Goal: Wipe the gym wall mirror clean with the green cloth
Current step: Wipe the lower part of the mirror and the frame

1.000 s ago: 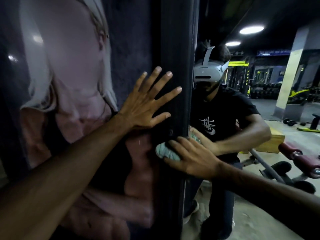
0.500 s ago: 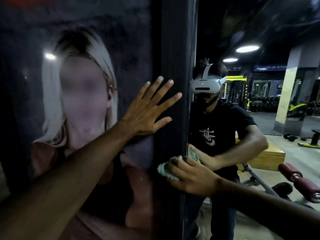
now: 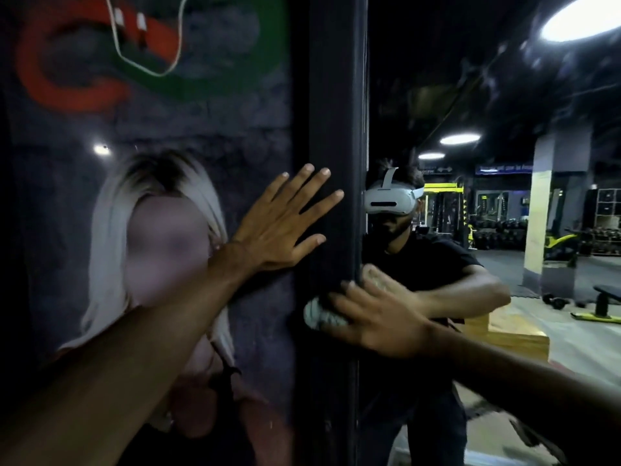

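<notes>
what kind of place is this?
Very likely a gym: the mirror reflects dumbbell racks, a weight bench on the floor, and a yellow-framed rack further back.

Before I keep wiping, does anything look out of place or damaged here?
One thing: a loose white cord droops across the wall poster at upper left. The green cloth is bunched on the dark frame, under the right hand.
</notes>
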### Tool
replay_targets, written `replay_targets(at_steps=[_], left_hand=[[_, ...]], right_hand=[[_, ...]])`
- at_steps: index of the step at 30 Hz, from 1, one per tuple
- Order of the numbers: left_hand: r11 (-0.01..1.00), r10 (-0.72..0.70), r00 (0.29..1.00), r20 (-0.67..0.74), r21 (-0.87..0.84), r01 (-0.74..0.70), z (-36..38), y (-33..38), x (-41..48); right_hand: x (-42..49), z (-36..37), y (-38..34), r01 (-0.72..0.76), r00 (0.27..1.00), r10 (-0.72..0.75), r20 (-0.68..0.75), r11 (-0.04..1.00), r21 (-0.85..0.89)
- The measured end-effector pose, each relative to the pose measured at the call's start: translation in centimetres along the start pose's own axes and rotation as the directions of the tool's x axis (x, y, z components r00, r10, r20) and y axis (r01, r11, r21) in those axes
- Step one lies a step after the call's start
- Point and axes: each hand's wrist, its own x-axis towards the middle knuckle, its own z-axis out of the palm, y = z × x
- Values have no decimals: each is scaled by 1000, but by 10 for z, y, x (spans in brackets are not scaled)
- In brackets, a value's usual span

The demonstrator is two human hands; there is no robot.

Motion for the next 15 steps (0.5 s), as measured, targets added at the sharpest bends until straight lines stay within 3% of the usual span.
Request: replay_targets(at_steps=[4, 7, 10, 12, 15], left_hand=[[999, -53, 999, -9, -6, 53, -9, -20, 21], [997, -72, 997, 8, -16, 72, -15, -33, 33], [999, -29, 999, 31, -15, 29, -16, -42, 42], [1000, -4, 1000, 29, -10, 4, -14, -47, 42], [1000, 0, 1000, 11, -17, 0, -16, -54, 48]], right_hand=[[22, -7, 39, -189, 981, 189, -46, 982, -12], [9, 0, 11, -56, 998, 55, 33, 998, 25], [11, -9, 33, -1, 998, 1, 63, 1000, -3], [26, -18, 69, -125, 992, 126, 14, 990, -66], [47, -28, 103, -385, 922, 382, -59, 921, -54]])
